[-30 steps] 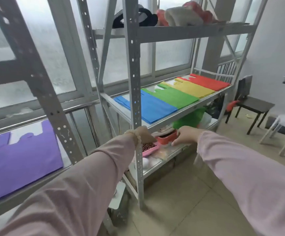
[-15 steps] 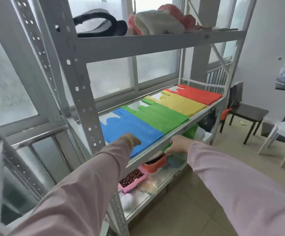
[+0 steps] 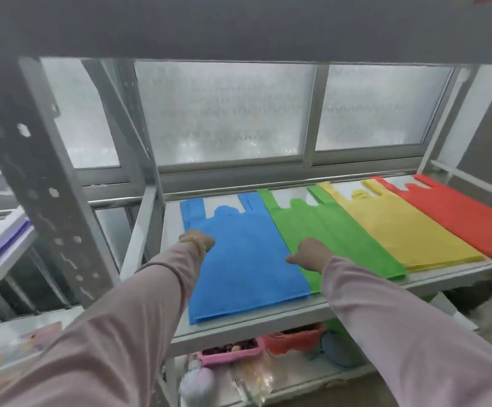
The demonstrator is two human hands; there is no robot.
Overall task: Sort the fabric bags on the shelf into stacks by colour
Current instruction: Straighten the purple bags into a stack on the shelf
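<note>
Bracketing of blue stack [image 3: 244, 259] at left end of shelf [image 3: 268, 321]: left hand [image 3: 197, 240] on its left edge, right hand [image 3: 309, 254] well apart on its border with green stack [image 3: 336, 236], likely to square it; finger curl hidden, grip undetermined.

On the shelf [image 3: 256, 323], green bags [image 3: 336, 230] lie flat, blue bags [image 3: 239, 265] touching their left side, yellow bags [image 3: 409, 230] touching their right, red bags [image 3: 468, 212] farther right again.
</note>
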